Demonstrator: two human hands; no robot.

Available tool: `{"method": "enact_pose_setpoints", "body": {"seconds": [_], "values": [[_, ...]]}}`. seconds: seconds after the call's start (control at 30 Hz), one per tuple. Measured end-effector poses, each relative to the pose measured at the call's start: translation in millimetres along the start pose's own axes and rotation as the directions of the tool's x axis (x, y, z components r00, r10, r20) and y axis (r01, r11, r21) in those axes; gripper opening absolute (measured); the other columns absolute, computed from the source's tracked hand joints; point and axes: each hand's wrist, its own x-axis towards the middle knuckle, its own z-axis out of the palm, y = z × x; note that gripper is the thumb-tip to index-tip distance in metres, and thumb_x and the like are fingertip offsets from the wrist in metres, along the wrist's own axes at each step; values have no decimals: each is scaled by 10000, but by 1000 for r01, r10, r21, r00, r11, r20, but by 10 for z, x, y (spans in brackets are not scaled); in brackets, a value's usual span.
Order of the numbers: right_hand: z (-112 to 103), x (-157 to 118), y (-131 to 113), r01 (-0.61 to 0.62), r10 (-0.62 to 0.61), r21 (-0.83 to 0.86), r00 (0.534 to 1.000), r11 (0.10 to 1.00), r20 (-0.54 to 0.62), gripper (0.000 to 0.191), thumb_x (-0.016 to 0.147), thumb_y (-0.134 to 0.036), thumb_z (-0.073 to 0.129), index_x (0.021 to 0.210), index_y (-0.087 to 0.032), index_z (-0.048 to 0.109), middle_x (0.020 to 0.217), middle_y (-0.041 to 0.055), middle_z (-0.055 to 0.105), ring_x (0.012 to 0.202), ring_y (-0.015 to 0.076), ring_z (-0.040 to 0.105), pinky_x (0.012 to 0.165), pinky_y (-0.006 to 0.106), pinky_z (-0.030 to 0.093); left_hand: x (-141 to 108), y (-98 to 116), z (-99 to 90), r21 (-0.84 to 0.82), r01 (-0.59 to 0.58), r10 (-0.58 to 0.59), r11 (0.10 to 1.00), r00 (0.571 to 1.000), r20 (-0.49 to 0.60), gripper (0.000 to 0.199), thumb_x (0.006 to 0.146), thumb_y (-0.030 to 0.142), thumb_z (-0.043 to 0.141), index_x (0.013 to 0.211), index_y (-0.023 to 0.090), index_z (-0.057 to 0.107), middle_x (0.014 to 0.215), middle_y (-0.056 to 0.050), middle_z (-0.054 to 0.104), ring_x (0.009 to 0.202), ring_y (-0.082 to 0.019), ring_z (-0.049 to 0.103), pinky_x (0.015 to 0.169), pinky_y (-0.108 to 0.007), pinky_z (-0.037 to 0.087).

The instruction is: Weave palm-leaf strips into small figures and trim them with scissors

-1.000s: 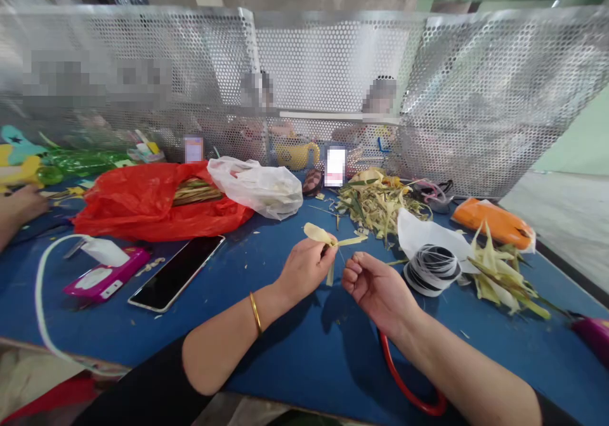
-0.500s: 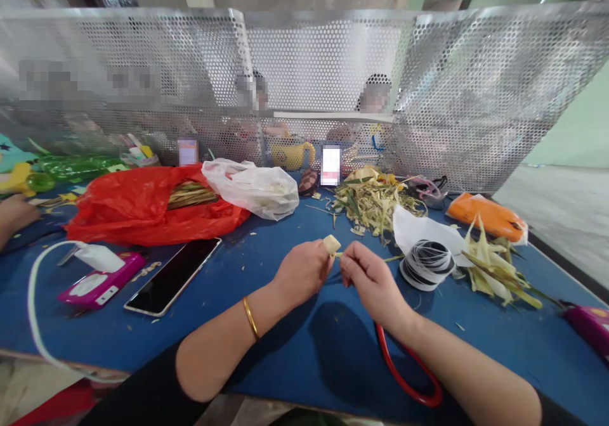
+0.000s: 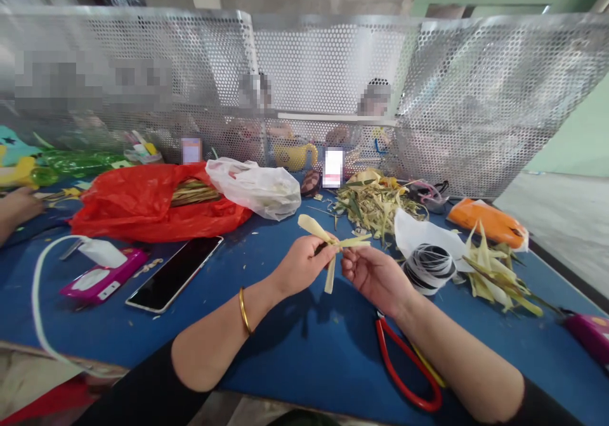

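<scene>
My left hand (image 3: 304,262) pinches a small piece made of pale yellow-green leaf strips (image 3: 329,276), which stick out up-left, right and down. Close beside it on the right, my right hand (image 3: 373,274) has its fingers curled in at the strip pointing right; whether it grips that strip is hard to see. Red-handled scissors (image 3: 404,375) lie on the blue table under my right forearm. A spool of thin wire (image 3: 428,267) stands just right of my right hand.
Behind are a red bag (image 3: 128,204), a white plastic bag (image 3: 259,188) and a leaf scrap pile (image 3: 368,204). Left lie a phone (image 3: 176,275) and a purple power strip (image 3: 107,280). More leaves (image 3: 495,271) are at right. Another person's hand (image 3: 21,210) shows far left.
The leaf strips have come into view, spread out from my left hand. My right hand has turned, showing more of its palm side. More of the scissors shows.
</scene>
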Motion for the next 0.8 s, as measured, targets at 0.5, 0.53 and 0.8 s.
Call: {"method": "enact_pose_setpoints", "body": {"seconds": [0.5,0.53,0.8], "values": [[138,-180,-69,411,-338,-778,902,475,269,257,883,-338,556,673,-191,528,593,-35,529,573,111,470,571,249,360,-31,-21,27,563,-100,-24,820,978,207,206,878,231,449,789,164,623,774,-50,649,717,-169,592,644,-245,393],[134,-180,-114,393,-308,-756,915,523,263,254,878,-335,564,674,-188,529,587,-34,530,562,108,464,561,247,351,-33,-3,6,530,-156,8,834,963,270,188,869,215,458,799,169,626,771,-41,646,710,-160,584,638,-236,388],[30,-85,-265,82,-45,-239,987,967,157,175,767,-239,692,686,-165,556,628,-21,537,530,86,473,500,206,354,-57,115,-68,2,-131,123,991,939,321,245,886,325,499,891,141,660,733,-12,617,633,-110,512,605,-203,406]]}}
